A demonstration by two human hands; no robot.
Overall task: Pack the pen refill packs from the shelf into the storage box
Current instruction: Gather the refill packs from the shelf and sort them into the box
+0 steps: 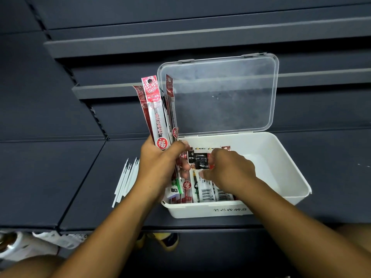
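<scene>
The left hand (158, 165) gripped a bundle of red pen refill packs (154, 113), held upright above the left end of the white storage box (291, 177). The right hand (230, 171) reached into the box and pinched a black refill pack (198, 158) lying on further packs inside. The clear lid (220, 93) stood open. Loose white refill tubes (126, 181) lay on the dark shelf (60, 177), just left of the box.

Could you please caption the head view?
Left hand holds red refill packs; right hand grips black pack in box.
</scene>
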